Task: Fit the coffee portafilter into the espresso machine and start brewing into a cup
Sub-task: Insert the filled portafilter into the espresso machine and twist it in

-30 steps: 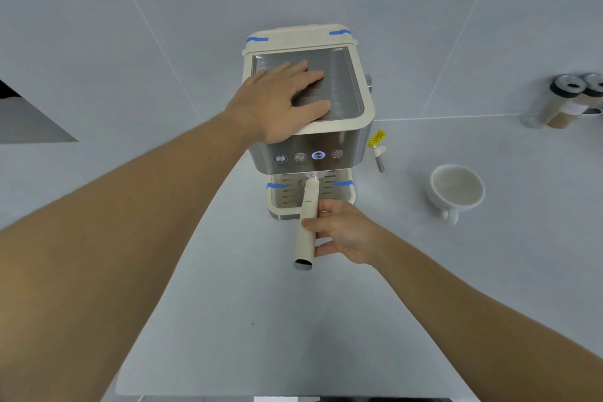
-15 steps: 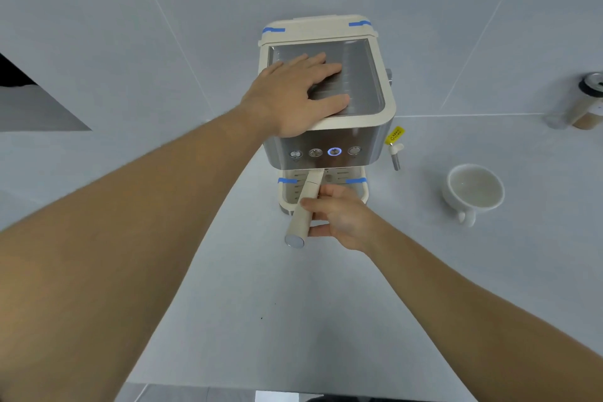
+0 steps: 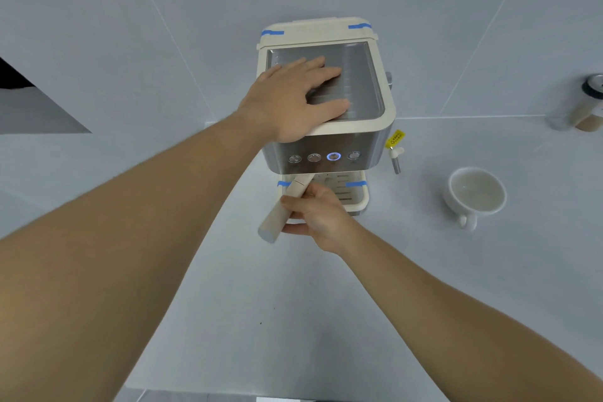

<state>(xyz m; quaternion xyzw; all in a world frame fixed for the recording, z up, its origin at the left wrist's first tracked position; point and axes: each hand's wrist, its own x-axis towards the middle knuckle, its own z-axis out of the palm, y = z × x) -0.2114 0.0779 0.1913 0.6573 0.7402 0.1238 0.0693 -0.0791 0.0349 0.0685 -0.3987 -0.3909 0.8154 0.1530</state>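
A cream and steel espresso machine stands at the middle of the pale counter, with one of its front buttons lit blue. My left hand lies flat on the machine's metal top tray, fingers spread. My right hand grips the cream handle of the portafilter, which slants from under the machine's front out to the lower left. The portafilter's head is hidden under the machine. A white cup stands empty on the counter to the right of the machine, apart from it.
A steam wand with a yellow tag hangs at the machine's right side. A jar with a dark lid stands at the far right edge. The drip tray sits below the machine's front. A wall rises behind the machine.
The portafilter handle has swung from pointing straight toward me to slanting left, with my right hand on it. My left hand has stayed on the machine's top.
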